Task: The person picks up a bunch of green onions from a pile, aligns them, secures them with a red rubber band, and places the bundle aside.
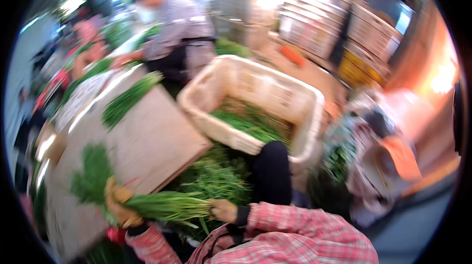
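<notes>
A bunch of long, thin greens (164, 206) lies across both my hands, over the near edge of the wooden board. My left hand (120, 204), in a tan glove, is closed round its middle, with the bushy tops fanning out past it over the board. At the paler stalk end, my right hand (223, 210) has its fingers closed on the bunch. Another bunch of greens (130, 99) rests on the far part of the board (152, 141). Below the board's right edge is a heap of loose greens (211, 178).
A big white plastic crate (255, 74) with greens in its bottom stands beyond my knee. Another person (174, 28) works at the far side. Stacked crates (314, 13) line the back, and plastic bags and an orange-and-white thing (400, 155) lie at right.
</notes>
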